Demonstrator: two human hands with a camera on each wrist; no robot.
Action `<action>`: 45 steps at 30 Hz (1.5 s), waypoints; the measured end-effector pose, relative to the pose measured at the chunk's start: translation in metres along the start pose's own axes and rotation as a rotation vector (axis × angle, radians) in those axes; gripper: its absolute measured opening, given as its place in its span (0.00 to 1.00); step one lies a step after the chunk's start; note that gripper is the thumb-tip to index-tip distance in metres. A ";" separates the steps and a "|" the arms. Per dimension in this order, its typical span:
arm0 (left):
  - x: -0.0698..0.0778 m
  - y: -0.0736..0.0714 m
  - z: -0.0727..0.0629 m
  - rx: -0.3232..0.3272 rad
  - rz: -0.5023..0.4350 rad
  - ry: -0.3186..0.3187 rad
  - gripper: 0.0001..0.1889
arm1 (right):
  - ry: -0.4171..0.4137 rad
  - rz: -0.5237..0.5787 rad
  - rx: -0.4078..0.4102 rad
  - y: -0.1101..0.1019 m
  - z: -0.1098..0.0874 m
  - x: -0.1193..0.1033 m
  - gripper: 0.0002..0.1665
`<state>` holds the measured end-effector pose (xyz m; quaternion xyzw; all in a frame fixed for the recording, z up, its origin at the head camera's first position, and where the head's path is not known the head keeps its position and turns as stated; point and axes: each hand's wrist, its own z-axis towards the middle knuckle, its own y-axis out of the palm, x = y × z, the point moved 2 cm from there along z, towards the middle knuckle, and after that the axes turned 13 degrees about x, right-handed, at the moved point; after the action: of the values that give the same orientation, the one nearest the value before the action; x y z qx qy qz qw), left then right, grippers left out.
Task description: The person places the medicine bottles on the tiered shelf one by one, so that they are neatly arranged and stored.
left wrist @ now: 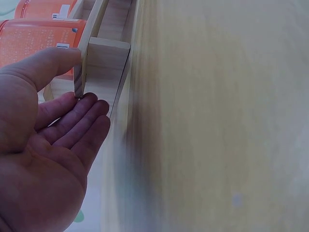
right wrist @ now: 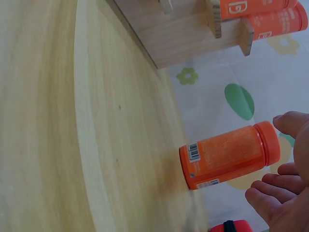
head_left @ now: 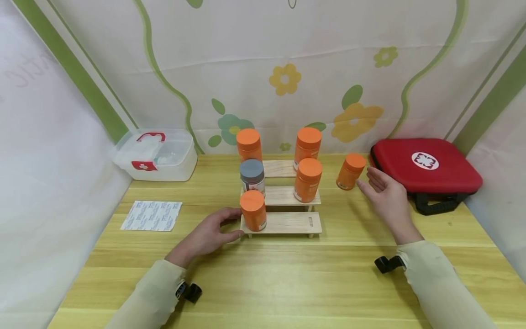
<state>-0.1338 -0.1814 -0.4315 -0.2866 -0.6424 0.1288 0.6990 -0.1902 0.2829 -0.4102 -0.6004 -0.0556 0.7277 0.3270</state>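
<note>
A stepped wooden rack (head_left: 287, 222) holds several orange bottles and one grey-capped bottle (head_left: 252, 176). At the left end of its lowest step, my left hand (head_left: 209, 232) holds the board edge between thumb (left wrist: 60, 60) and fingers. An orange bottle (head_left: 253, 211) stands on that step just beside this hand. Right of the rack, a single orange bottle (head_left: 350, 172) stands upright on the table. My right hand (head_left: 388, 201) is beside it, fingers extended, with a small gap between hand and bottle in the right wrist view.
A red first-aid case (head_left: 427, 165) with a black handle lies behind my right hand. At the back left stands a translucent medicine box (head_left: 176, 155). A printed white blister sheet (head_left: 152, 215) lies on the wooden table (head_left: 287, 283). A patterned curtain hangs behind.
</note>
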 end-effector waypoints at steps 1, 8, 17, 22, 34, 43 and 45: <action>0.000 0.000 0.000 0.000 0.000 0.001 0.30 | 0.008 0.008 -0.001 0.001 0.002 0.002 0.44; -0.003 0.000 -0.001 0.001 0.005 -0.006 0.30 | 0.049 0.026 -0.013 0.012 0.017 0.008 0.48; -0.002 0.000 -0.001 0.007 0.014 -0.011 0.30 | 0.078 0.012 -0.009 0.021 0.027 0.008 0.50; -0.001 0.000 0.000 0.004 0.005 -0.014 0.30 | 0.071 -0.006 -0.005 0.023 0.029 0.009 0.49; 0.000 0.000 0.000 0.007 0.003 -0.022 0.30 | 0.026 -0.031 0.009 0.022 0.032 0.009 0.46; 0.000 0.000 -0.001 0.007 -0.007 -0.019 0.30 | 0.027 -0.034 -0.001 0.022 0.030 0.008 0.45; 0.000 0.000 -0.001 0.007 -0.007 -0.020 0.30 | 0.024 -0.027 0.001 0.022 0.028 0.007 0.45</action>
<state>-0.1332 -0.1821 -0.4315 -0.2805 -0.6500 0.1317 0.6939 -0.2249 0.2783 -0.4187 -0.6082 -0.0592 0.7159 0.3378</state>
